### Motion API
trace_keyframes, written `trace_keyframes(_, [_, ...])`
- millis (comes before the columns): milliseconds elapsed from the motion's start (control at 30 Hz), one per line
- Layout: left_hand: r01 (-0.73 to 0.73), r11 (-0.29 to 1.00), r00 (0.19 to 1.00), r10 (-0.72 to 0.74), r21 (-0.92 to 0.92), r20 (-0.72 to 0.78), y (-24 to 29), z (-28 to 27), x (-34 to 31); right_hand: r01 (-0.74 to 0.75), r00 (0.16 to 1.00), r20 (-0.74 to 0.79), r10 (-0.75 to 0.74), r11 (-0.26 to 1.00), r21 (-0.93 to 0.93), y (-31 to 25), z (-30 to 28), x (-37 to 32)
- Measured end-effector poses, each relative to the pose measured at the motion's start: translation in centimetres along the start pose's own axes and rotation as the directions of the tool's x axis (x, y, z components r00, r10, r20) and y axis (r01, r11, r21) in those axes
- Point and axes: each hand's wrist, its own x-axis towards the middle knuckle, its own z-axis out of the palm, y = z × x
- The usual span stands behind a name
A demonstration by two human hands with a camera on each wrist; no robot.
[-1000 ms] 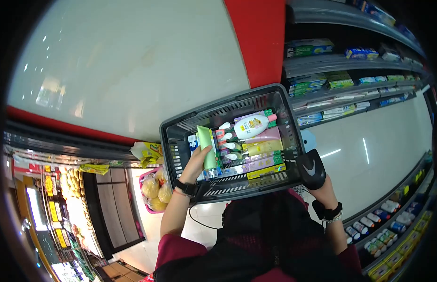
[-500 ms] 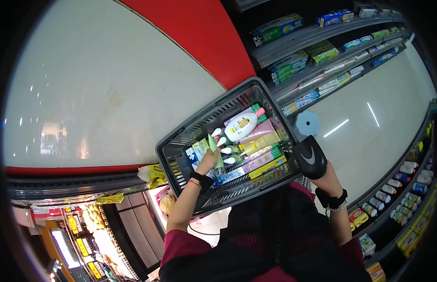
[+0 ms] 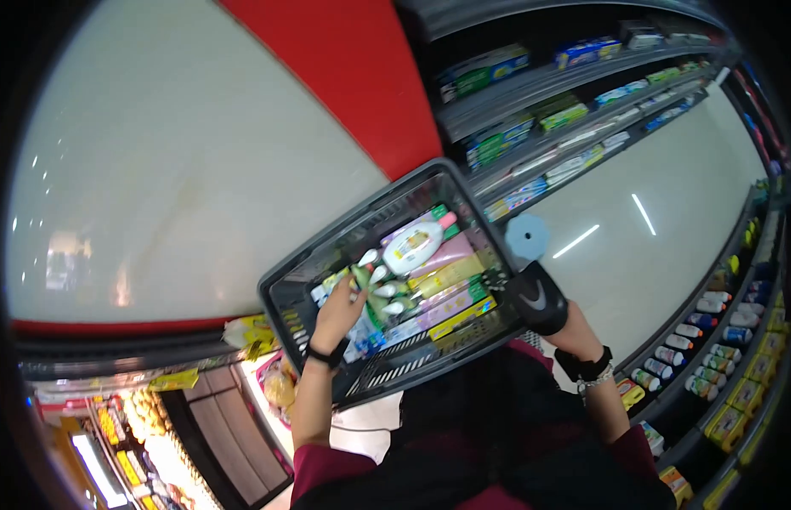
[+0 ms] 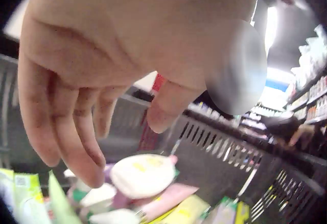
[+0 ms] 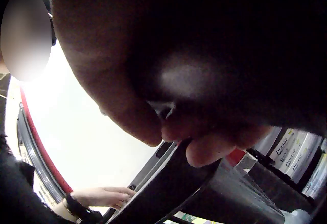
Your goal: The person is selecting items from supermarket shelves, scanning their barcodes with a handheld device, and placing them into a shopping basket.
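Note:
A grey plastic shopping basket (image 3: 272,293) is held in front of the body in the head view. My left hand (image 3: 340,313) hovers inside its left end, fingers loosely bent, with nothing between them in the left wrist view. Below the fingertips there lies a pale green tube (image 4: 60,203) beside several white-topped pump bottles (image 3: 387,291). A white bottle (image 3: 414,247) with a pink cap, a pink tube (image 3: 450,253), a yellow tube (image 3: 450,276) and flat boxes (image 3: 462,320) lie farther right. My right hand (image 3: 580,333) grips the black handle piece (image 3: 538,299) at the basket's right end.
Shelves with toothpaste boxes (image 3: 501,140) rise ahead on the right, beside a red panel (image 3: 344,68). Rows of bottles (image 3: 667,353) line a lower shelf at right. A pink container (image 3: 276,387) of yellow fruit stands left of the basket. A light blue disc (image 3: 527,236) sits by the handle.
My left hand has let go of the green tube, which now lies lower among the basket's goods. The basket has turned and shifted left in view; my right hand keeps its grip.

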Motion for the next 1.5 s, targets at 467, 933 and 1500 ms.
trace_keyframes(467, [0.191,0.540,0.796,0.403,-0.820,0.451,17.8,2.4,-6.6,-0.043,0.975,0.221,0.036,0.999,0.026,-1.1,-3.3,2.9])
trace_keyframes(933, [-0.004,0.735,0.495,0.590,-0.678,0.637,42.5,10.4,-2.6,-0.039,0.993,-0.108,0.041,0.999,0.024,3.0,-23.6,-4.8])
trace_keyframes(1500, [-0.132,0.776,0.126,0.630,-0.617,0.766,71.1,26.4,2.4,-0.165,0.762,-0.606,0.229,0.973,0.161,13.2,-43.1,-16.6])
